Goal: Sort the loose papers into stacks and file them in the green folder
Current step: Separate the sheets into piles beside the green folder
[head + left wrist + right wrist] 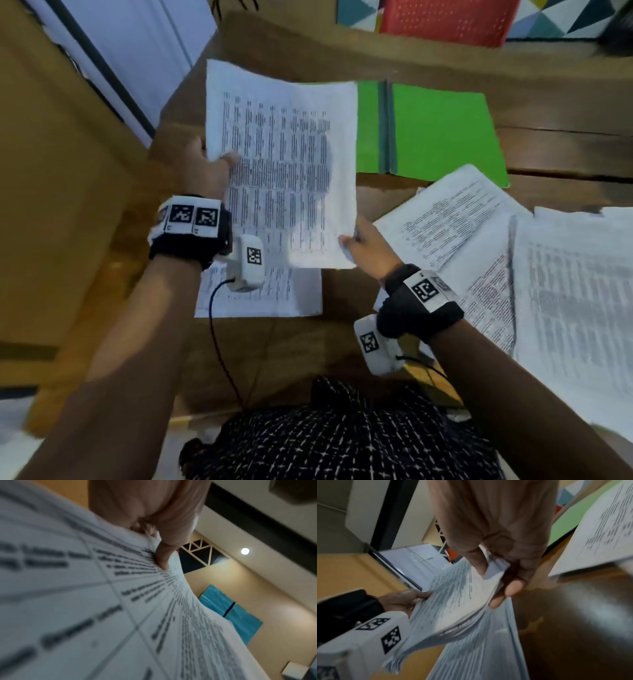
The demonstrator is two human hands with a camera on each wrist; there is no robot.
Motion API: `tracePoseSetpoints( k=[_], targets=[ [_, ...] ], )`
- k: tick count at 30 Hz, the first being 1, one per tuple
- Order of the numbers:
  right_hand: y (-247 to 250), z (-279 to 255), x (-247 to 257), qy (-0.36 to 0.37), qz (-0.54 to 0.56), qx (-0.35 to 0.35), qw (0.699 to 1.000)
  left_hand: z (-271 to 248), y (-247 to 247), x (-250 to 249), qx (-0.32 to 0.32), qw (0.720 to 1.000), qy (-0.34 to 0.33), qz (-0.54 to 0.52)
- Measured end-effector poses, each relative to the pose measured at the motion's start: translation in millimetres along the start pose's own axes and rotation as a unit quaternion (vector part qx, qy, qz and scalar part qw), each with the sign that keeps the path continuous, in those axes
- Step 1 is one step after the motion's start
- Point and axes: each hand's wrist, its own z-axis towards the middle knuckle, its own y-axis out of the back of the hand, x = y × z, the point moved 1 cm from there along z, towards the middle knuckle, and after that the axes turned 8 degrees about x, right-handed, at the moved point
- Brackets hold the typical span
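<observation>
I hold a sheaf of printed papers lifted above the wooden table. My left hand pinches its left edge, thumb on the printed face. My right hand pinches the near right corner, thumb on top and fingers under the sheets. The green folder lies open and flat on the table beyond the sheaf, partly hidden by it. Another printed sheet lies on the table below the sheaf.
Loose printed papers and a bigger pile spread over the table's right side. A red perforated chair stands past the far edge. The table's left edge runs beside my left wrist.
</observation>
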Motion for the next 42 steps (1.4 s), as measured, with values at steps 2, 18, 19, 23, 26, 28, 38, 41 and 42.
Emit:
tracePoseSetpoints(
  k=[2, 18, 19, 23, 26, 28, 38, 41, 42],
  targets=[
    [-18, 0, 8, -0.02, -0.02, 0.052, 0.998, 5, 12, 23, 0.003, 0.999, 0.008, 0.046],
    [-56, -2, -7, -0.08, -0.186, 0.126, 0.971, 5, -4, 117, 0.08, 0.936, 0.226, 0.259],
    [-48, -5, -8, -0.073, -0.184, 0.127, 0.972, 4, -7, 115, 0.075, 0.935, 0.229, 0.261],
    [7, -18, -25, -0.082, -0.162, 0.033, 0.983, 2, -31, 93, 0.044, 0.948, 0.202, 0.24],
    [59, -33, -50, -0.124, -0.112, -0.091, 0.982, -5, -66, 59, 0.059, 0.963, 0.131, 0.229],
    [92, -45, -73, -0.169, -0.13, -0.157, 0.964, -14, -95, 35, 0.094, 0.968, 0.064, 0.222],
    [154, -117, -175, -0.377, -0.142, -0.183, 0.897, -118, -253, -16, 0.315, 0.921, -0.009, 0.227],
    [178, -133, -188, -0.374, -0.177, -0.192, 0.89, -156, -289, -13, 0.415, 0.874, 0.007, 0.251],
    [188, -136, -191, -0.361, -0.177, -0.198, 0.894, -168, -298, -13, 0.438, 0.865, 0.017, 0.244]
  ],
)
